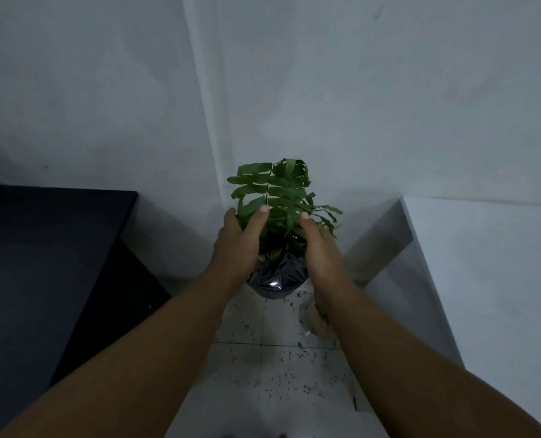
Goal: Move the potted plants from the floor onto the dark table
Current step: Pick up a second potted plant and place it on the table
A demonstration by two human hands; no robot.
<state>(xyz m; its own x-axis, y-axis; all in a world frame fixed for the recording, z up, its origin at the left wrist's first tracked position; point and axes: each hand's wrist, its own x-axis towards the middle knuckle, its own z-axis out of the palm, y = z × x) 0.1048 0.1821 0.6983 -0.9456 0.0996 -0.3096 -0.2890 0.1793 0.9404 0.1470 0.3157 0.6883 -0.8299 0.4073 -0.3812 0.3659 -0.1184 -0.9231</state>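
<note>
1. Reaching down with both bare arms, I have my hands on either side of a leafy green fern-like plant (278,200) growing in a shiny black plastic grow bag (278,275).
2. My left hand (236,248) lies against the left side of the foliage, fingers stretched upward and thumb tip resting on a frond; whether it actually clasps the bag I cannot tell.
3. My right hand (321,248) is flat and extended along the right side of the leaves, fingers straight; its hold on the bag is hidden from me too.
4. That potted plant sits low between my wrists, over the white speckled tile floor (272,368), in the gap between two pieces of furniture; whether it rests on the tiles is unclear.
5. To my left stands the dark table (41,248); the plant is not on it.
6. To my right is a white table (484,263), and a pale wall (105,90) with a corner rises behind the plant.
7. Near my right forearm, a small blurred object lies on the floor.
</note>
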